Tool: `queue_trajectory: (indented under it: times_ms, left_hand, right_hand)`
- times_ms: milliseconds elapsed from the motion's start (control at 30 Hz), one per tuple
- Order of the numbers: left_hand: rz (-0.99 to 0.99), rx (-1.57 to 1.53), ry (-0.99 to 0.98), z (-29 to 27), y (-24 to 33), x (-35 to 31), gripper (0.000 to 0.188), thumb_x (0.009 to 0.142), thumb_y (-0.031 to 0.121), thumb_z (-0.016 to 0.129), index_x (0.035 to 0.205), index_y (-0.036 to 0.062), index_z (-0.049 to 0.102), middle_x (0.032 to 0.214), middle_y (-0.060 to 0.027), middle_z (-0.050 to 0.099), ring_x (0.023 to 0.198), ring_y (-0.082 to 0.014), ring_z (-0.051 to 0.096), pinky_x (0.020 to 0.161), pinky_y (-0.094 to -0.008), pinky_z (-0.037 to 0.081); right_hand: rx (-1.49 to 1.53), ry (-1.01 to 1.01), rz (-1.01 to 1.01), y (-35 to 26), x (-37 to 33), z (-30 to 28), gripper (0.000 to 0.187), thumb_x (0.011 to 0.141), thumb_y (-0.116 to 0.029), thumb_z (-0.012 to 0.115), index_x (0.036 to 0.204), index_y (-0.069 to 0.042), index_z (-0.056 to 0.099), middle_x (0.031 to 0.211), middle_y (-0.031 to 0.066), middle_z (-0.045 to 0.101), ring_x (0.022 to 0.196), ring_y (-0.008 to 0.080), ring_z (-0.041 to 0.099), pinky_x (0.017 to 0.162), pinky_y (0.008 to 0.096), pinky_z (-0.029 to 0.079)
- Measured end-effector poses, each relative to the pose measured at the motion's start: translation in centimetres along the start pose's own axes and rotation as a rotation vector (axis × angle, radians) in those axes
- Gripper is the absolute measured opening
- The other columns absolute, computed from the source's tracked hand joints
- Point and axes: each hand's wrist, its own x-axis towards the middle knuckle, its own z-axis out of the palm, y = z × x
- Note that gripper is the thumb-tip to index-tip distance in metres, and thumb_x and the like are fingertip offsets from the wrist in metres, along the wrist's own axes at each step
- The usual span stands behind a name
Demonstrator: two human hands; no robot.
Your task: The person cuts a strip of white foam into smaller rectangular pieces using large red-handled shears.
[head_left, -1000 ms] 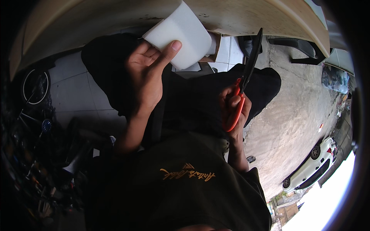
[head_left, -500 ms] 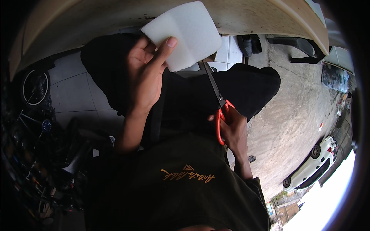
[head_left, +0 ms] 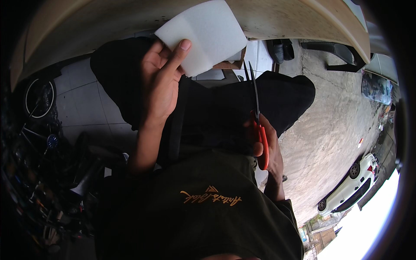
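A white, roughly square sheet of foam (head_left: 208, 37) is held up over my lap by my left hand (head_left: 164, 82). The thumb lies on its face and the fingers go behind its lower left edge. In my right hand (head_left: 271, 141) is a pair of scissors (head_left: 255, 97) with red handles and dark blades. The blades point away from me with their tips slightly parted, to the right of the foam and apart from it. Part of the right hand's grip is hidden behind the handles.
Ahead of me curves the beige edge of a table (head_left: 281, 19). Beneath it, behind the foam, shows a brown box (head_left: 229, 65). Dark shoes (head_left: 279, 50) stand on the floor beyond my right knee. Dark clutter with a wheel (head_left: 40, 99) is at left; a white car (head_left: 351, 184) is outside at right.
The scissors have come away from the foam's lower edge, moving right and turning more upright, their blades now seen edge-on. My left hand and the foam have shifted slightly left.
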Motion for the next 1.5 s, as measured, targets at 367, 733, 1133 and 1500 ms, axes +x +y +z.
queue_trajectory:
  times_ms: [367,733,1133,1500]
  left_hand:
    - [0.011,0.033,0.016,0.6,0.4,-0.3,0.035,0.088,0.014,0.068,0.114,-0.0061,0.056,0.104,-0.0116,0.064,0.093,-0.0136,0.062,0.08,-0.0281,0.049]
    - [0.011,0.072,-0.009,1.7,0.3,-1.4,0.035,0.084,0.01,0.072,0.111,-0.0066,0.057,0.101,-0.0119,0.066,0.092,-0.0125,0.062,0.084,-0.0261,0.048]
    - [0.014,0.078,-0.036,1.6,0.4,-1.3,0.035,0.083,0.011,0.073,0.109,-0.0056,0.058,0.1,-0.0122,0.066,0.092,-0.0131,0.062,0.085,-0.0266,0.047]
    - [-0.028,0.06,-0.071,1.3,0.8,-1.3,0.034,0.081,0.009,0.074,0.108,-0.0051,0.059,0.1,-0.0122,0.066,0.091,-0.014,0.063,0.084,-0.0272,0.048]
  right_hand:
    - [-0.225,-0.127,-0.16,-1.8,0.9,0.9,0.091,0.048,-0.07,0.078,0.1,0.0,0.052,0.071,0.0079,0.056,0.059,0.0236,0.052,0.06,0.0333,0.043]
    - [-0.069,-0.142,-0.141,-2.6,2.1,2.0,0.084,0.051,-0.069,0.078,0.094,-0.002,0.052,0.059,0.0039,0.044,0.053,0.0161,0.042,0.054,0.0304,0.037]
    - [0.012,-0.106,-0.132,-2.6,1.9,2.6,0.077,0.054,-0.065,0.08,0.086,-0.002,0.051,0.055,0.001,0.042,0.053,0.0091,0.037,0.051,0.0275,0.033]
    - [-0.021,-0.084,-0.1,-2.2,1.6,3.1,0.078,0.052,-0.067,0.078,0.084,-0.002,0.05,0.055,0.0023,0.042,0.051,0.0112,0.041,0.051,0.0286,0.036]
